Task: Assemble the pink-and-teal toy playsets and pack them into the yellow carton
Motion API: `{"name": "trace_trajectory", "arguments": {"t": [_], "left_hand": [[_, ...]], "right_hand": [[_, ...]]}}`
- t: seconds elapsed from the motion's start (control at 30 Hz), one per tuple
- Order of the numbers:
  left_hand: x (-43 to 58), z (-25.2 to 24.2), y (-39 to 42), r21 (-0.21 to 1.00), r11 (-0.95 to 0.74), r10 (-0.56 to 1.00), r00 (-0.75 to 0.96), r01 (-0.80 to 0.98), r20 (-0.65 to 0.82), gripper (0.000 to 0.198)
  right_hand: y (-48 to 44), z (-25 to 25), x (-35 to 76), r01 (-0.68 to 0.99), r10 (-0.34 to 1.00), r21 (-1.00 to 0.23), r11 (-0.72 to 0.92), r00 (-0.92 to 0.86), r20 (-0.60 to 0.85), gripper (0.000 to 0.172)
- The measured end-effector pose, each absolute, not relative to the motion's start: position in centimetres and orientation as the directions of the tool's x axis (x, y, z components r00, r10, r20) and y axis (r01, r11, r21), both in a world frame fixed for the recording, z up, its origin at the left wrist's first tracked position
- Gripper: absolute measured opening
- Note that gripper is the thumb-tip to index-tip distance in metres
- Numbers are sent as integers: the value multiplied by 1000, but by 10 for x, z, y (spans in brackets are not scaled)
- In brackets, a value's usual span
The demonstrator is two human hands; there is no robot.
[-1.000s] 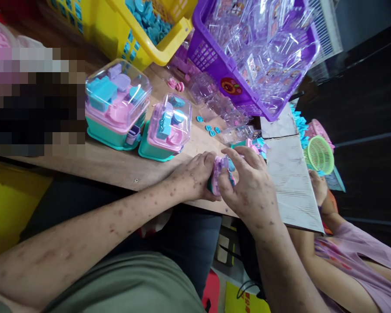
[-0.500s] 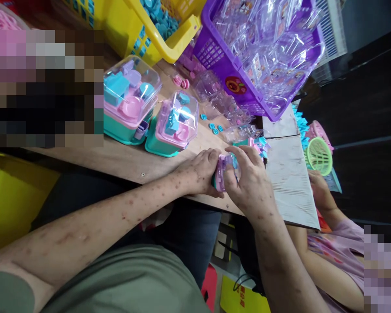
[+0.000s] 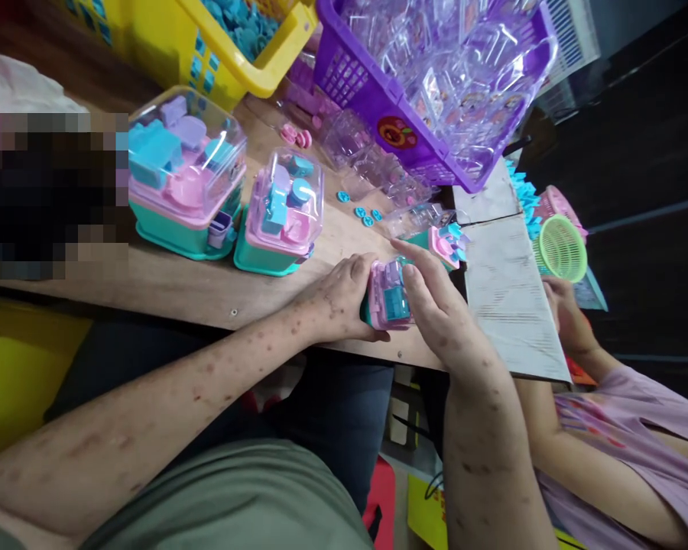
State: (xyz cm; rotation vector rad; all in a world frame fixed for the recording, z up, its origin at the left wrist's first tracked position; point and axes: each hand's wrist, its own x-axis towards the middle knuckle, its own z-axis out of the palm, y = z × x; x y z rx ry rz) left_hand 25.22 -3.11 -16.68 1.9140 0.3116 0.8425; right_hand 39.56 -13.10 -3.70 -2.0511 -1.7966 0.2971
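At the front edge of the wooden table stands a small toy kitchen box (image 3: 388,296), with a pink and teal base, a clear lid and blue and purple pieces inside. My left hand (image 3: 341,302) is wrapped round its left side. On the right, my right hand (image 3: 439,302) has its fingers stretched out beside the lid, covering part of the box; whether they touch it I cannot tell. Just beyond my right fingers is another toy kitchen base (image 3: 444,246) with pink and blue pieces on top. Two lidded toy boxes, a larger (image 3: 186,172) and a smaller (image 3: 280,210), stand to the left.
A purple basket (image 3: 398,114) of clear lids and a yellow basket (image 3: 218,46) of blue pieces stand behind. Blue discs (image 3: 368,221) and loose clear covers (image 3: 372,172) lie on the table (image 3: 218,294). At right, a person's hand (image 3: 562,305) is beyond the cardboard (image 3: 507,305).
My right hand has loosened from its curled grasp over the lid; its fingers are now straighter and farther right, showing more of the box. My left hand keeps its hold. The view has shifted slightly.
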Motion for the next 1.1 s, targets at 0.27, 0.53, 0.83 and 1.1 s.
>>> {"name": "trace_trajectory", "arguments": {"t": [0.27,0.53,0.83,1.1], "left_hand": [[247,-169,-34,781,-622,537,699,-51,473,145],[192,-114,-54,453,-876,475,459,165,751,86],[166,-105,-60,349,-933,340,552,93,762,28],[180,-116,-88,628,-770,376,715,-113,589,33]], "right_hand": [[-134,-47,404,783,954,-606,-138,269,130,63],[-127,-96,368,565,918,-824,-40,347,193,88],[-57,-63,483,719,601,-450,-530,693,399,68],[-112,-66,510,819,778,-370,-439,552,300,48]]}}
